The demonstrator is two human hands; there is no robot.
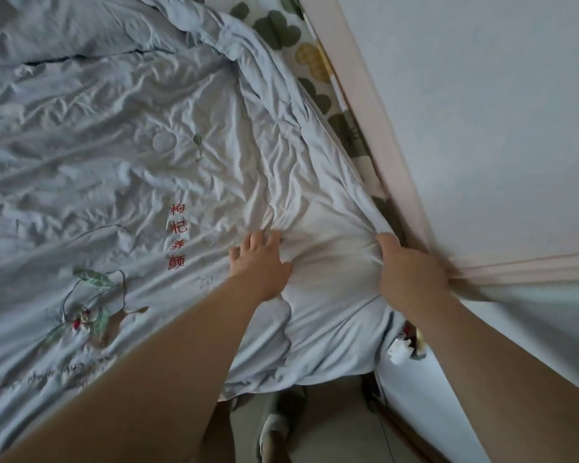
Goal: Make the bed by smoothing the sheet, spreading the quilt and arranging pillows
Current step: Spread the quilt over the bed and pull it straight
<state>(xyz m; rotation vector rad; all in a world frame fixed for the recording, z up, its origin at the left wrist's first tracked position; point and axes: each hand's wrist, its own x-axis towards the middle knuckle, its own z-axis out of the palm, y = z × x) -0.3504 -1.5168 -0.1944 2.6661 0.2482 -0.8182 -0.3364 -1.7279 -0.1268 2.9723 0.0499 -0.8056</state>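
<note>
Blue quilt (pixel 147 135) covers most of the bed but is all crinkly. My left hand (pixel 264 262) presses on it with fingers spread, and my right hand (pixel 411 272) grabs a bunch of its edge near the corner. I think spreading is about half done and smoothing is left, and I cannot spot pillows for sure; the leafy sheet (pixel 281 28) peeks out by the pink bed rail (pixel 365 111) and wall (pixel 482 95), so that side is tight.
</note>
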